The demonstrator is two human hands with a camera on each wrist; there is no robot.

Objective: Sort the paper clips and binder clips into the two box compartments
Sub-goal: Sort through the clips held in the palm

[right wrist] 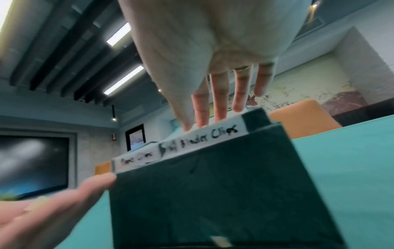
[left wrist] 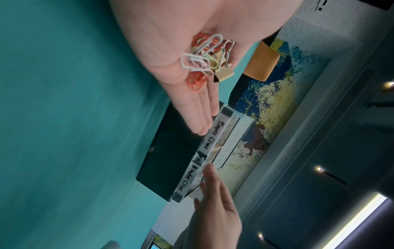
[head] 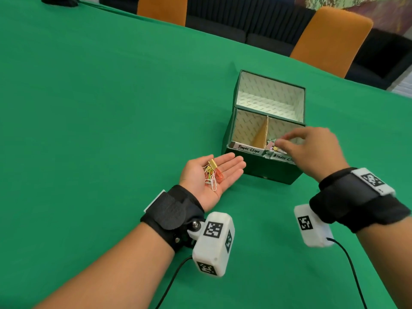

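Observation:
My left hand (head: 223, 172) lies palm up and open beside the front left corner of the dark green box (head: 263, 168). On the palm rest several coloured paper clips (head: 213, 178) (left wrist: 196, 62) and gold binder clips (head: 213, 163) (left wrist: 224, 75). A cardboard divider (head: 262, 134) splits the box into a left compartment labelled "Paper Clips" (head: 248, 149) and a right one labelled "Binder Clips" (head: 282, 157). Several binder clips (head: 270, 144) lie in the right compartment. My right hand (head: 301, 143) (right wrist: 213, 67) hovers over that compartment with straight fingers pointing down, and nothing shows between them.
The box's open lid (head: 269, 94) stands up behind the compartments. Green cloth (head: 111, 108) covers the whole table. Two orange chairs (head: 330, 39) (head: 162, 8) stand at the far edge. A black object (head: 60, 1) sits at the far left corner. Camera cables trail from both wrists.

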